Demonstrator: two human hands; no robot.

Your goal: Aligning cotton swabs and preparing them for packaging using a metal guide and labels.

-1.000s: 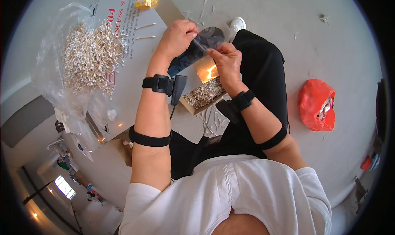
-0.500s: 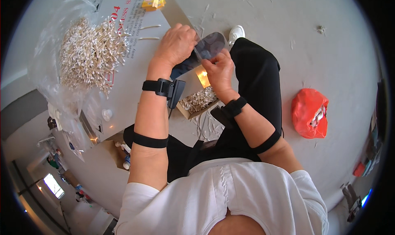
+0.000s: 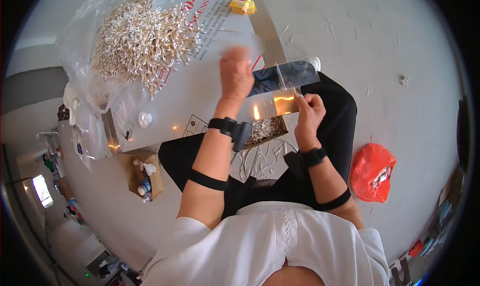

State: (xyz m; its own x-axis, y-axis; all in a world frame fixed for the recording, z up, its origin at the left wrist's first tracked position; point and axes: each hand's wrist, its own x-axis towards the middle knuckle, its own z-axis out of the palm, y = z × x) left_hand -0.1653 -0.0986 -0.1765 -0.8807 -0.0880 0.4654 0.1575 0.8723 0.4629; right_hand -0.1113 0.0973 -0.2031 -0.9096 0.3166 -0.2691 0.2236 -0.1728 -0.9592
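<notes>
Clear plastic film [image 3: 282,77] | creased (catching light) | overlapping dark round-ended strip [image 3: 265,80]

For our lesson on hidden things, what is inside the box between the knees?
Cotton swabs show inside the box; they cover its bottom, and a wrist device partly hides its left end.

This looks like a packing workshop: left of the right hand's fingers [image 3: 313,100], a big heap of white-tipped wooden swabs [image 3: 145,43] lies on a grey printed table [image 3: 170,108]; below-left sits an open brown cardboard box [image 3: 267,139] of swabs; rightward, pale scraps [image 3: 403,80] litter the grey floor [image 3: 415,116].
</notes>
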